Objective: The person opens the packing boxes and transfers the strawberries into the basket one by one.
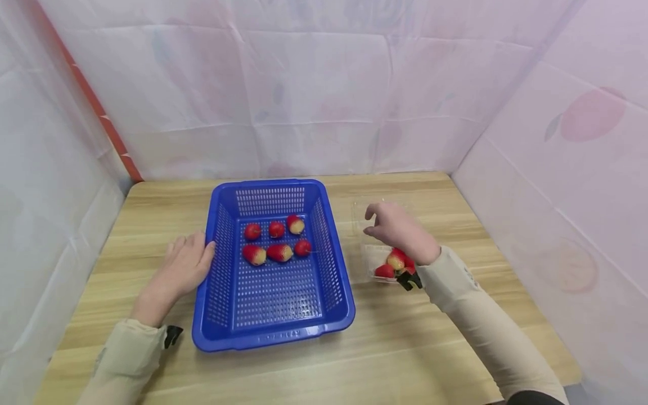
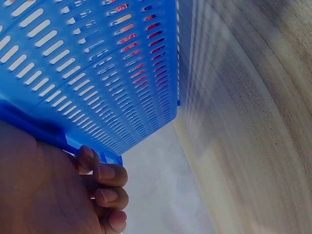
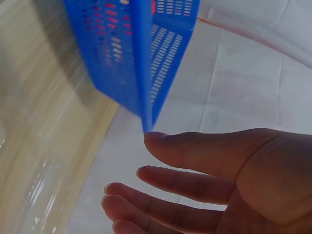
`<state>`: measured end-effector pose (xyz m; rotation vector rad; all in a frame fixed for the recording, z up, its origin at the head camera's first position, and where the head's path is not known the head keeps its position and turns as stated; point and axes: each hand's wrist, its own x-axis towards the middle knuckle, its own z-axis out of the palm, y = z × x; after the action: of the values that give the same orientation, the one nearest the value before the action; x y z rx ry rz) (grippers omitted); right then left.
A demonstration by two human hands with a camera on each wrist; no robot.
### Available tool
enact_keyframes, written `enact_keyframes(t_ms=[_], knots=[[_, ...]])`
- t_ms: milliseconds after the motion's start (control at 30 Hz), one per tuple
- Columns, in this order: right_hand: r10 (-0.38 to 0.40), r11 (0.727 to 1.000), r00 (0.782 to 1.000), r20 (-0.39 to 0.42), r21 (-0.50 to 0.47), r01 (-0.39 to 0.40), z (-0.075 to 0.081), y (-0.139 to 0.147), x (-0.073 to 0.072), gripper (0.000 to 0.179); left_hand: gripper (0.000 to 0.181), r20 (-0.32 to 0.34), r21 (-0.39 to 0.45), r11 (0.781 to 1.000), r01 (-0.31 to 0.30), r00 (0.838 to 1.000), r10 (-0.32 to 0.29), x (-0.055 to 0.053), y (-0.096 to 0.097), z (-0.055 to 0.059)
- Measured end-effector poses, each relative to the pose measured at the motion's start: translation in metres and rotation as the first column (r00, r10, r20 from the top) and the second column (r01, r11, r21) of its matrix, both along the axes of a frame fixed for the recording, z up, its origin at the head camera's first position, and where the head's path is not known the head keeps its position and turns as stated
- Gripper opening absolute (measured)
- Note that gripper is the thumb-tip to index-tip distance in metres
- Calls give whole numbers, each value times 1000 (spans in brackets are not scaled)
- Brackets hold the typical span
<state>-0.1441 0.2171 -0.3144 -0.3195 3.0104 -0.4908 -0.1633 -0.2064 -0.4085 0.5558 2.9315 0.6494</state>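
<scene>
A blue plastic basket (image 1: 273,337) stands on the table with several small fruits on its floor. Three are round and red, like little apples (image 1: 276,229); three are longer, red with a yellow end (image 1: 280,252). At the basket's left rim, my left hand (image 1: 184,264) holds on, thumb over the edge; its fingers (image 2: 113,175) curl in the left wrist view. My right hand (image 1: 397,228) hovers over a clear plastic box (image 1: 372,259), thumb and fingers apart, nothing between them. Several red and yellow fruits (image 1: 396,260) lie in that box, partly hidden by the right wrist.
The wooden table (image 1: 324,371) carries both containers, the box to the right of the basket. The box's clear lid (image 1: 358,216) appears raised or folded back behind it. White printed sheets (image 1: 314,101) close off the back and both sides.
</scene>
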Motion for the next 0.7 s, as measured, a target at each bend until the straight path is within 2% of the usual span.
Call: enact_keyframes(t_ms=[100, 333, 500, 700], knots=[[-4, 1000, 1000, -20, 3, 4, -2, 7, 0, 21, 39, -10, 5, 1000, -6, 1000, 6, 0, 0, 1], [-36, 999, 999, 38, 19, 35, -9, 24, 4, 21, 39, -7, 0, 1000, -1, 1000, 1, 0, 0, 2], [-44, 999, 999, 31, 19, 44, -15, 35, 9, 19, 39, -10, 7, 1000, -4, 1000, 4, 0, 1, 3], [-68, 997, 995, 67, 25, 66, -20, 45, 12, 22, 39, -12, 10, 1000, -5, 1000, 5, -1, 0, 0]])
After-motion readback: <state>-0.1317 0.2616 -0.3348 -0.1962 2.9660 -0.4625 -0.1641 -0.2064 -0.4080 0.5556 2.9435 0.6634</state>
